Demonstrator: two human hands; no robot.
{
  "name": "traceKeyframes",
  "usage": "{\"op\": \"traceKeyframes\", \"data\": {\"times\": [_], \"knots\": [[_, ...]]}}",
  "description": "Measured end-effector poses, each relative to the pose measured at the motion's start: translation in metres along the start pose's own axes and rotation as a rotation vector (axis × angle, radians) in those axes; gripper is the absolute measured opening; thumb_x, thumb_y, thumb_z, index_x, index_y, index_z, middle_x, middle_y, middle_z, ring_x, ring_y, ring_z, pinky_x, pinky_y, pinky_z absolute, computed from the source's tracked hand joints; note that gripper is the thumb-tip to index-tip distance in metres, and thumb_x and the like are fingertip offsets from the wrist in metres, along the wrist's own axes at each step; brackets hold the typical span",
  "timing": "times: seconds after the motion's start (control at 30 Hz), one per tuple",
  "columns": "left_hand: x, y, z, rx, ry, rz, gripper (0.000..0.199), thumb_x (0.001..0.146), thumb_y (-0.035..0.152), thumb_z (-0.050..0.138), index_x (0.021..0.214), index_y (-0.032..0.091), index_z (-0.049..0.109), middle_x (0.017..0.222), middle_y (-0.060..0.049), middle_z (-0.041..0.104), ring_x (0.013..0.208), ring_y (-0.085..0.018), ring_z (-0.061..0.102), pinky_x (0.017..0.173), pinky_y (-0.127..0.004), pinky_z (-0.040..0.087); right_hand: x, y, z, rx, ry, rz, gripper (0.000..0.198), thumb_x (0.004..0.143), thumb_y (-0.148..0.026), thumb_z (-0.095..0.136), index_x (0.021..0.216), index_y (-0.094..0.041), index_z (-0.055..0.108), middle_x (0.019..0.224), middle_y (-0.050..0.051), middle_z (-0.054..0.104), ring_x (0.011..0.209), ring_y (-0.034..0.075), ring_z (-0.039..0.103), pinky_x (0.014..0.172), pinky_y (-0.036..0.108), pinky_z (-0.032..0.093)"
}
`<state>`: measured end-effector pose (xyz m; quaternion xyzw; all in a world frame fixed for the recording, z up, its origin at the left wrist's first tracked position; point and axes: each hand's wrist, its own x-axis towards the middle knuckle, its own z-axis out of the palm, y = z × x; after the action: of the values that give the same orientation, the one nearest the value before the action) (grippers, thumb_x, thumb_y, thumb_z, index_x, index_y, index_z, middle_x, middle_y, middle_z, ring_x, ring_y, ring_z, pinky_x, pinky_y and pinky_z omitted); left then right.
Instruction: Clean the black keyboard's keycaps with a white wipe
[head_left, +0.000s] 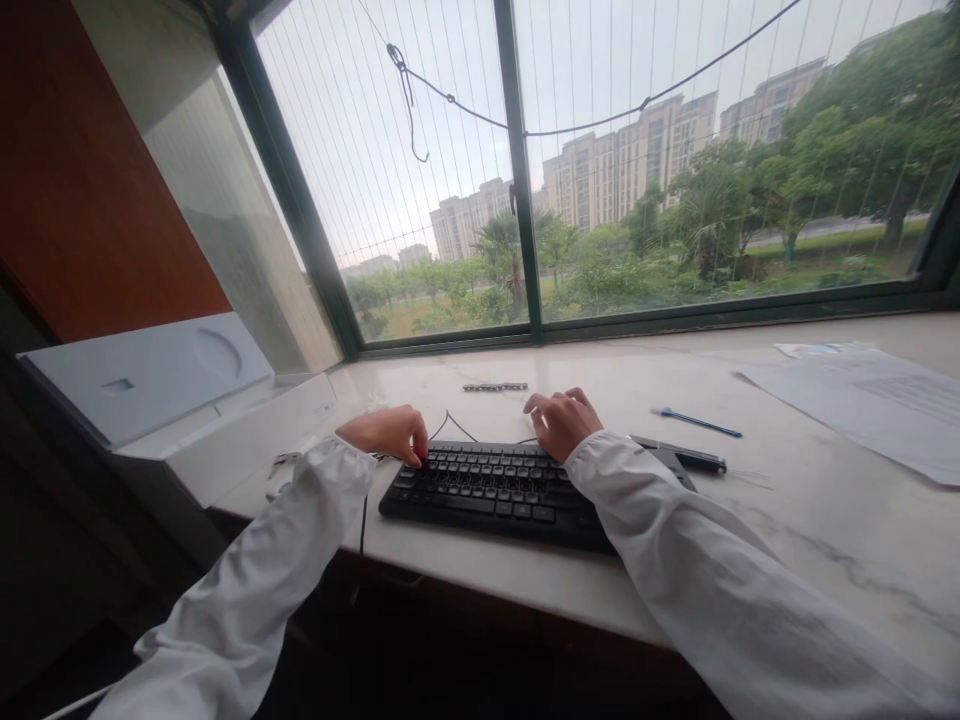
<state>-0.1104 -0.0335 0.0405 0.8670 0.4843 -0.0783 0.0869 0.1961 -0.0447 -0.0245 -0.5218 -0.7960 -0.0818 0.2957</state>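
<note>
Your black keyboard (480, 505) lay near the front edge of the marble surface (465, 570), its long side towards you, probably so that both your hands could reach the keys from a seated or standing position. Your left hand (390, 436) was at its far left corner, thumb and finger bent down to the keys; whether that grip pinched a key or only pressed on it, you could not tell from this view. Your right hand (561, 422) arched over the far edge, right of the middle, fingers curled and slightly parted. No held object showed in that grip, but the undersides of the fingertips were hidden, so its state could not be told either. The right sleeve (660, 510) crossed the keyboard's right end and covered part of it.

A thin dark strip (495, 386) lay beyond the keyboard, between your 2 hands and nearer the window (536, 335), perhaps to stay within easy reach. A blue pen-like tool (701, 422) and a dark slim tool (694, 458) lay to the right, likely set aside from the keys. Printed papers (862, 400) lay farther right, and a white box (247, 440) stood at the left, its lid raised.
</note>
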Motion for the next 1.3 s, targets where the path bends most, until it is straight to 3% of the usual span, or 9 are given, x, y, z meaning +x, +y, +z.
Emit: {"op": "traceKeyframes", "data": {"times": [1.3], "knots": [[0.0082,0.0034,0.0004,0.108,-0.057,-0.028,0.022,0.060,0.033,0.078,0.081,0.026,0.078,0.075,0.000,0.074,0.062,-0.013,0.063,0.062,-0.022,0.046,0.0001,0.0017,0.0033,-0.004,-0.009,-0.002,0.025,0.084,-0.018,0.046,0.092,-0.023,0.069,0.078,0.006,0.071,0.074,0.016,0.061,0.088,0.031,0.027]]}}
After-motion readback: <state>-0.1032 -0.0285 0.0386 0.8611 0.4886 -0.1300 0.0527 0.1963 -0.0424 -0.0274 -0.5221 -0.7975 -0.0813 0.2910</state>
